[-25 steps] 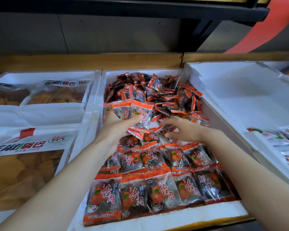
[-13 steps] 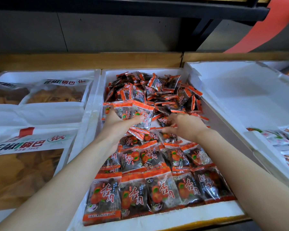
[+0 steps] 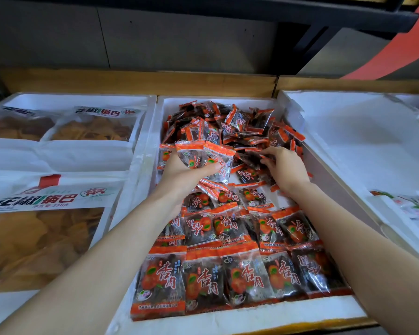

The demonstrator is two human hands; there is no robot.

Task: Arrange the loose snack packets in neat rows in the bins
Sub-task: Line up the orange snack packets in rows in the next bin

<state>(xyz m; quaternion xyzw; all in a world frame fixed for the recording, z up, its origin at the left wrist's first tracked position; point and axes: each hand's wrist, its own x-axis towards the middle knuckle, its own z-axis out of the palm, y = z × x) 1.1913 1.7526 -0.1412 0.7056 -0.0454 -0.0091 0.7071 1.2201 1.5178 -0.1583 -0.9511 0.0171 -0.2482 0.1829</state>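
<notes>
Head: right hand (image 3: 287, 169) moved deeper into packets (image 3: 240, 126) (left hand (image 3: 182, 175) still gripping).

i saw a wooden shelf (image 3: 136, 81) carrying three white foam bins side by side, walls touching: left bin (image 3: 144, 131), middle bin (image 3: 228, 319), right bin (image 3: 348, 131).

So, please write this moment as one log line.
left hand: holds packets | right hand: reaches into loose pile | middle bin: front rows neat
</notes>
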